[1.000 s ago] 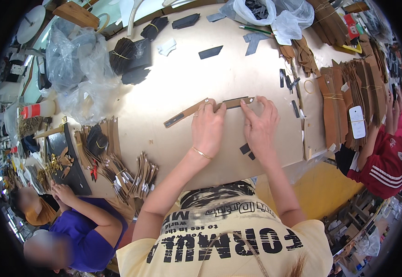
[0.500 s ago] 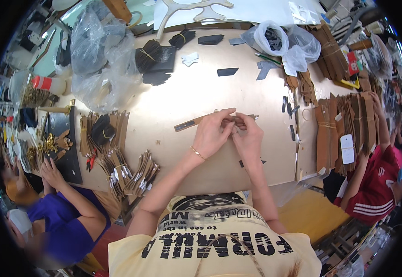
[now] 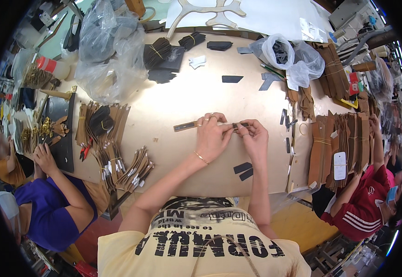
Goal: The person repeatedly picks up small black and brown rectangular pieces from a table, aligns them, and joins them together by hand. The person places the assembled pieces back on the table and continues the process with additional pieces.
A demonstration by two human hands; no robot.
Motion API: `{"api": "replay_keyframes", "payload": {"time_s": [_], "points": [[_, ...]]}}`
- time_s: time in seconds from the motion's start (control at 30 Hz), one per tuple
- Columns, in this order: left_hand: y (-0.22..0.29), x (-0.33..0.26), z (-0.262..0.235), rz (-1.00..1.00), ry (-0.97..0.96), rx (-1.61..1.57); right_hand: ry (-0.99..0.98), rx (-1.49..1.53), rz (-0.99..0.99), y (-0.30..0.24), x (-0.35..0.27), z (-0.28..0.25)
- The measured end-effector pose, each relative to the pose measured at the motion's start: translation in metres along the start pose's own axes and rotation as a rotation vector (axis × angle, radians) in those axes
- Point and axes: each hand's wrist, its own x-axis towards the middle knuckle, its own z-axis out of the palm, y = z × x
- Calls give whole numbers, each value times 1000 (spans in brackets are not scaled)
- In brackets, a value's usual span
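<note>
A long narrow brown strip (image 3: 185, 125) with dark edges lies across the middle of the tan worktable (image 3: 173, 101). My left hand (image 3: 212, 135) presses down on its middle, fingers curled over it, a thin bracelet on the wrist. My right hand (image 3: 254, 137) pinches the strip's right end between thumb and fingers. The two hands almost touch. Only the strip's left end and a short dark bit at the right show.
Two dark flat pieces (image 3: 243, 171) lie near the table's front edge. Bundles of brown cut pieces (image 3: 134, 168) sit at left, stacks of brown pieces (image 3: 334, 147) at right, plastic bags (image 3: 104, 60) at the back. A person in purple (image 3: 48, 203) works at left, another in red (image 3: 362, 207) at right.
My two hands have drawn together along the strip, the right hand sliding left toward the left hand. The view has shifted, so the table sits lower in the picture.
</note>
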Motion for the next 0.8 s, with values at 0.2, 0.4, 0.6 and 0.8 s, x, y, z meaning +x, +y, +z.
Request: {"api": "replay_keyframes", "payload": {"time_s": [0.2,0.4,0.6,0.8], "points": [[8,9,0,-191,-44,46,1,57,7,2,-1,0],[14,8,-2,-276,-87,45,-15,104,19,4,1,-2],[15,11,3,-277,-60,72,-12,90,1,5,0,-3],[25,9,13,-208,25,266,91,166,-33,13,-1,0]]}}
